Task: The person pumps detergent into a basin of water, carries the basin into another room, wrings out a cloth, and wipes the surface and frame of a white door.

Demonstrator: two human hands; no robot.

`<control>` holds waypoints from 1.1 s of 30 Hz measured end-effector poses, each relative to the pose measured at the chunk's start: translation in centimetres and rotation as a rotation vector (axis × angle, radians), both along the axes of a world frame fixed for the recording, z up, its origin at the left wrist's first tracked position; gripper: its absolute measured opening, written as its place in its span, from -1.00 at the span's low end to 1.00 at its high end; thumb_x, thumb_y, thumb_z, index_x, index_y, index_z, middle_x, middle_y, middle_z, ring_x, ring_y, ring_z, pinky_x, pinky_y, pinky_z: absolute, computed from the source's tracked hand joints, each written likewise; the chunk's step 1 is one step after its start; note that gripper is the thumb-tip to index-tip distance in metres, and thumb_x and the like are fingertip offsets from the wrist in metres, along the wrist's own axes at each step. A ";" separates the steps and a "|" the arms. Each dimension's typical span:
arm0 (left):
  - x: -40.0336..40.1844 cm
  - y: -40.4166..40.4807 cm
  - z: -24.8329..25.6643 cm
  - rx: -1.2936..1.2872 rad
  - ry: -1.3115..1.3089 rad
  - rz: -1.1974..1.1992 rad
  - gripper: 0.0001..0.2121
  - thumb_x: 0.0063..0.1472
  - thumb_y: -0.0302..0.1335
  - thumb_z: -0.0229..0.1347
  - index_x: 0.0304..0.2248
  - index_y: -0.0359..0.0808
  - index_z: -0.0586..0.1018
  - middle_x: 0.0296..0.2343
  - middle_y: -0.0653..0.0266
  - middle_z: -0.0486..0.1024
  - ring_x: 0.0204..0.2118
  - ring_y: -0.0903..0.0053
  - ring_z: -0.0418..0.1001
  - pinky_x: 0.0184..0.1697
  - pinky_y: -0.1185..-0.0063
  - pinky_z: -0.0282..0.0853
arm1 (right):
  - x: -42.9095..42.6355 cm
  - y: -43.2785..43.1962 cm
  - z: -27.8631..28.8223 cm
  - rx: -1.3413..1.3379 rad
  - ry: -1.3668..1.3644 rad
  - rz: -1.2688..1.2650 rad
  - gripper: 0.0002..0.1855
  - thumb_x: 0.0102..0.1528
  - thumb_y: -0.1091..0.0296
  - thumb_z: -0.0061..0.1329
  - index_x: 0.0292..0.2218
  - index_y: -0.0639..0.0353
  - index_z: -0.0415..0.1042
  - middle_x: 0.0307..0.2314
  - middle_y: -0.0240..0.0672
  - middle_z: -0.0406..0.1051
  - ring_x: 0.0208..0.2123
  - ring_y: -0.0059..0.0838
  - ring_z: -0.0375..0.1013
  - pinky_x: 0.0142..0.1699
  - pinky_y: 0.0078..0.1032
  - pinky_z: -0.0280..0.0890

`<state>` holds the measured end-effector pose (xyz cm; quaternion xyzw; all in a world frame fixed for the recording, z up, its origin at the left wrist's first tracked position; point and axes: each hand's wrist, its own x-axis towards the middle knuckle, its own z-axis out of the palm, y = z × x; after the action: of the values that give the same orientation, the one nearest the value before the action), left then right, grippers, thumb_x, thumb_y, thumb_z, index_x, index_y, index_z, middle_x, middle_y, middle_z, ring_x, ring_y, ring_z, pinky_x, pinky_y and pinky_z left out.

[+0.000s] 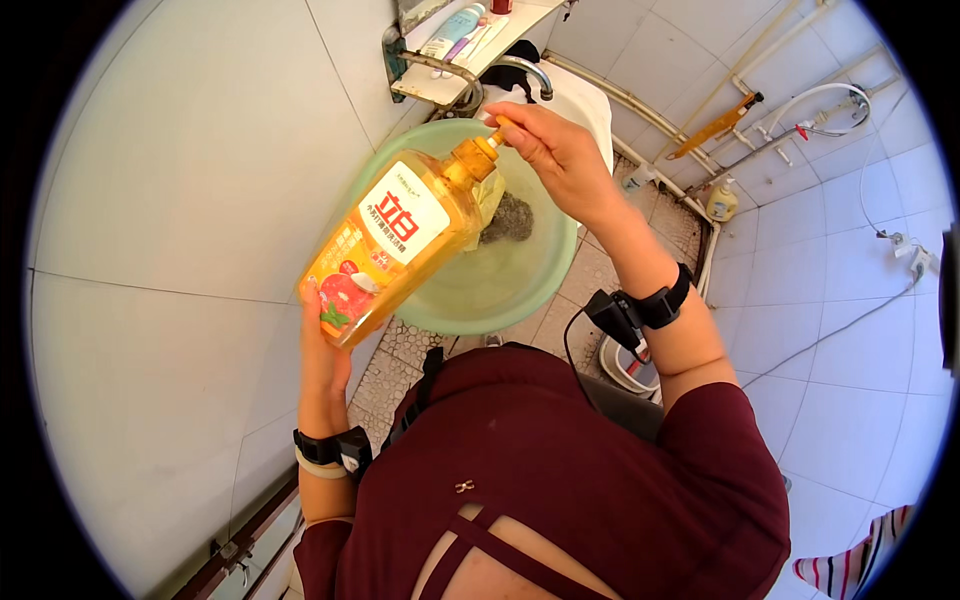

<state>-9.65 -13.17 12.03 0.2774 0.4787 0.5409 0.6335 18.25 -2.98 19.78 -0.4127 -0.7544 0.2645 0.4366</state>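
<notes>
A large orange bottle of dish detergent (397, 225), Liby brand, is tilted above the basin with its neck toward the upper right. My left hand (324, 337) holds it from below at its base; most of those fingers are hidden behind it. The fingers of my right hand (551, 154) pinch the orange cap (504, 129) at the neck. Behind the bottle is a light green plastic basin (487, 319) with cloudy water. A yellow cloth (489, 196) and a grey-brown scouring pad (511, 219) lie in it, partly covered by the bottle.
A white washbasin (589, 97) with a metal faucet (536, 71) stands behind the green basin. Above it, a wall shelf (495, 45) bears a tube and toothbrushes. Pipes (637, 101) run along the tiled wall. A yellow pump bottle (721, 201) sits in the corner.
</notes>
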 end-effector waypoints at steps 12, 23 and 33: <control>1.2 -0.6 1.7 -0.001 -0.050 0.012 -0.56 0.18 -0.07 -0.28 -0.06 -0.18 0.20 -0.22 0.28 0.39 -0.29 0.54 0.44 -0.46 0.56 0.43 | -2.7 -0.3 -1.8 0.102 0.101 -0.145 -0.69 0.14 0.26 -0.31 -0.13 0.22 0.24 -0.29 -0.18 0.32 -0.27 -0.34 0.33 -0.15 -0.53 0.20; 1.0 -0.3 0.6 -0.034 -0.010 0.095 -0.57 0.17 -0.06 -0.27 -0.08 -0.17 0.20 -0.23 0.28 0.39 -0.30 0.54 0.44 -0.43 0.53 0.39 | -3.5 -1.0 -3.5 -0.068 0.219 -0.175 -0.67 0.13 0.30 -0.36 -0.10 0.22 0.18 -0.18 -0.17 0.26 -0.12 -0.31 0.25 -0.04 -0.50 0.12; 0.3 0.1 -0.8 0.007 0.022 0.148 -0.61 0.18 -0.10 -0.26 -0.09 -0.14 0.18 -0.23 0.28 0.38 -0.28 0.51 0.43 -0.41 0.52 0.39 | -3.7 -1.4 -5.0 -0.135 0.245 -0.194 -0.67 0.12 0.30 -0.34 -0.08 0.20 0.16 -0.19 -0.15 0.26 -0.13 -0.31 0.25 -0.04 -0.50 0.11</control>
<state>-9.31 -13.10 11.20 0.2494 0.5029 0.5850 0.5853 14.58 -4.42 14.79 -0.4766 -0.6326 0.3195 0.5202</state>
